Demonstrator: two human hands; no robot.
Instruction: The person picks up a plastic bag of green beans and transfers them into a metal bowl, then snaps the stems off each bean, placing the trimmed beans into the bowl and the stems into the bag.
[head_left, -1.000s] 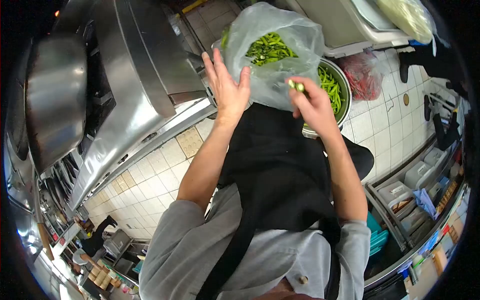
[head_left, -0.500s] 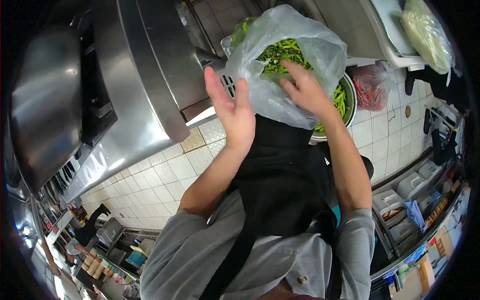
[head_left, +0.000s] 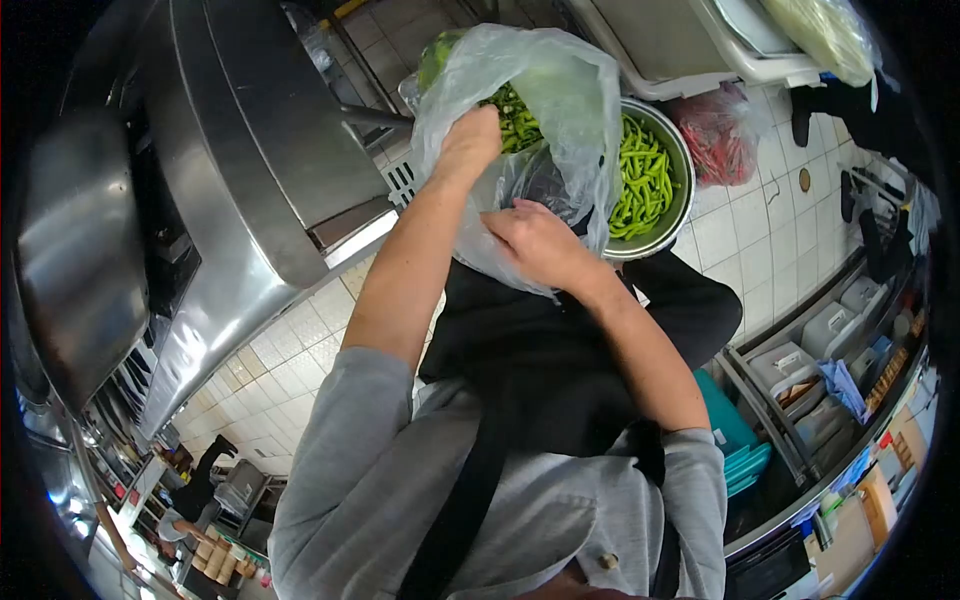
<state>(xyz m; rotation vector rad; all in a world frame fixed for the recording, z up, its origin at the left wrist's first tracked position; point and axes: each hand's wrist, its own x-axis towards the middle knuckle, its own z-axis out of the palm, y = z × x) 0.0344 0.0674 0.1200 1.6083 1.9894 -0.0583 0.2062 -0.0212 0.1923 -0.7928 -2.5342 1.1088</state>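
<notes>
Plastic bag (head_left: 575, 95), clear and crumpled, sits at twelve o'clock in the head view. Its mouth is open toward the person and its lower side lies against the black apron (head_left: 540, 370), which fills the six o'clock half.

Nearest is the right hand (head_left: 535, 245), just above centre. Its fingers (head_left: 505, 215) are curled tight, bunching the film of the plastic bag at its near lip. Beyond it, at eleven o'clock from that hand, the left hand (head_left: 470, 140) reaches into the bag's mouth among the green chili peppers (head_left: 515, 115). Only the wrist and the back of the hand show. The fingers are buried behind film and peppers, so I cannot tell whether they are spread or closed.

At three o'clock of the bag, a steel bowl (head_left: 688, 175) holds more green peppers, and the bag covers its near-left part. Farther off, at two o'clock, a bag of red chilies (head_left: 715, 145) lies on the tiled floor (head_left: 760, 240), blurred through its film. A white tub (head_left: 680, 40) at the top edge is cut off by the frame. Steel kitchen equipment (head_left: 230, 150) runs from nine to eleven o'clock.
</notes>
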